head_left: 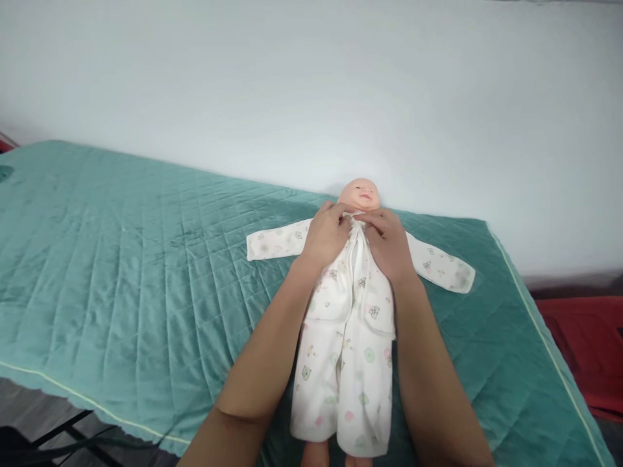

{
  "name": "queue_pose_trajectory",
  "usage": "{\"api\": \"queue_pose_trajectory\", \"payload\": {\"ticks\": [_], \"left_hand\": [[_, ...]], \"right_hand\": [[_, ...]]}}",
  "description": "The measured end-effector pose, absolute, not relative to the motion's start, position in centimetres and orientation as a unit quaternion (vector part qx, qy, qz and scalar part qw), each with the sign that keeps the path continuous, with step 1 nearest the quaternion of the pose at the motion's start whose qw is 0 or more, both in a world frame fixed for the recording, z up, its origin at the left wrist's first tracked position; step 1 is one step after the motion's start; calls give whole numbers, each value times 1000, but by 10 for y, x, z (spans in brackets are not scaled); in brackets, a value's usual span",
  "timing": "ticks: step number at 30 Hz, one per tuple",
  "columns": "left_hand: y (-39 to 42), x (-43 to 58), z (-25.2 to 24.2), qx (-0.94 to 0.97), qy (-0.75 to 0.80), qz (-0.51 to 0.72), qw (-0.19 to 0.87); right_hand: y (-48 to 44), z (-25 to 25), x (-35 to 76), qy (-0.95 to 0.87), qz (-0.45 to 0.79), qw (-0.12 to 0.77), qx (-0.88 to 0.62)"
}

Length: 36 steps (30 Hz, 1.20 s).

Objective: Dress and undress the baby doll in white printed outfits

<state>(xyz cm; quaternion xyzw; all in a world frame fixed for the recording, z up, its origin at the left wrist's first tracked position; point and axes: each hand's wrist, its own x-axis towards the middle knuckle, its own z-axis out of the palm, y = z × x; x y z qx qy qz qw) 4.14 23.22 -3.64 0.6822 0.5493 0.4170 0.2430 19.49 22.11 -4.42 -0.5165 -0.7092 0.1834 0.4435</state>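
Seemingly an infant-care practice room, possibly a home: a dressed baby doll [335, 301] lies on a green quilted cover [146, 279] by a bare white wall [292, 91], grey flooring [29, 399] below.

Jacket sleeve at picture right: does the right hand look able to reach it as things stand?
Probably yes: the sleeve lies on the quilt beside the right hand, its outer end uncovered, though that hand is at the neckline.

surface: teal quilted cover [160, 272], creased toward 9 o'clock | on it: baby doll [359, 194], face up, 12-to-6 line | white printed jacket [331, 285], sleeves [440, 264] out to 9 and 4 | matching trousers [365, 395] at 6
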Motion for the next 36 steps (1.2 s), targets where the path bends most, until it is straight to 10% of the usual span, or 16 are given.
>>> {"api": "queue_pose_trajectory", "payload": {"ticks": [36], "left_hand": [[235,42,-41,736,476,411,250]], "right_hand": [[226,-48,199,-640,274,457,-553]]}}
